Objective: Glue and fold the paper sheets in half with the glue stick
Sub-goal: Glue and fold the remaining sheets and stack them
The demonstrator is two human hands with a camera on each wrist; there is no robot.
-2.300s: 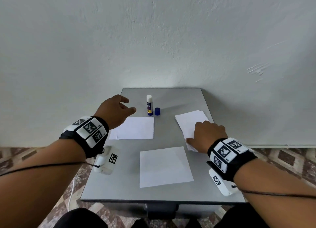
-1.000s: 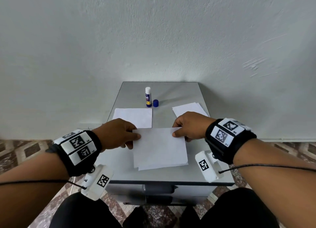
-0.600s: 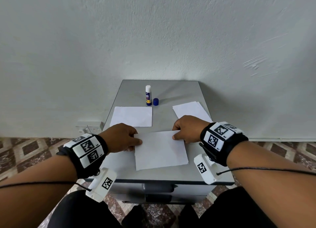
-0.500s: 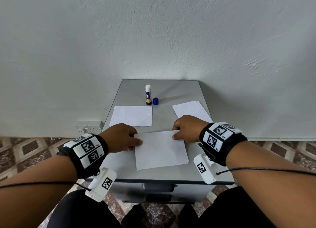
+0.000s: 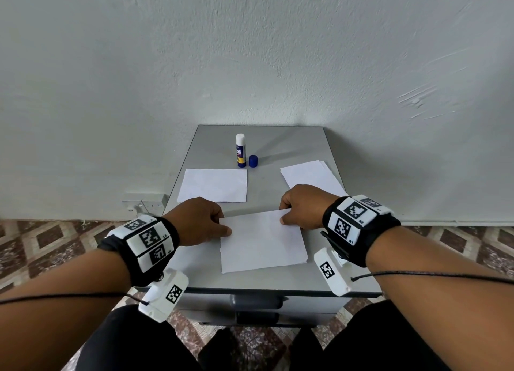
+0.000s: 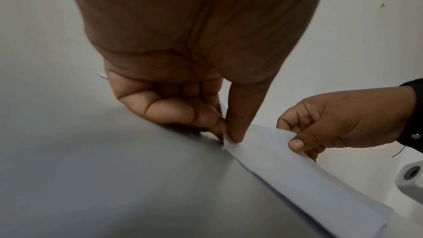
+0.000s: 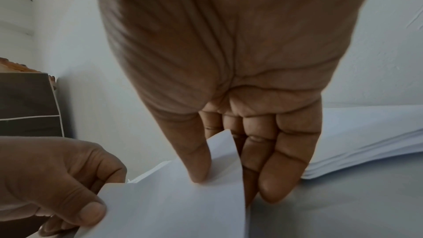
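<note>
A white paper sheet (image 5: pixel 262 241) lies folded over near the front of the grey cabinet top (image 5: pixel 278 145). My left hand (image 5: pixel 200 222) pinches its far left corner between thumb and fingers, as the left wrist view shows (image 6: pixel 228 133). My right hand (image 5: pixel 301 206) pinches the far right corner, thumb on top (image 7: pixel 199 162). The glue stick (image 5: pixel 241 150) stands upright at the back, uncapped, with its blue cap (image 5: pixel 253 161) beside it on the right.
A folded sheet (image 5: pixel 214 185) lies at the back left. A stack of paper sheets (image 5: pixel 311 176) sits at the back right, just beyond my right hand. The cabinet stands against a white wall; patterned floor tiles lie on both sides.
Since 2.3 s ago both hands came to the front sheet and folded its near half up to the far edge. Over the last half second the hands hold still on the corners.
</note>
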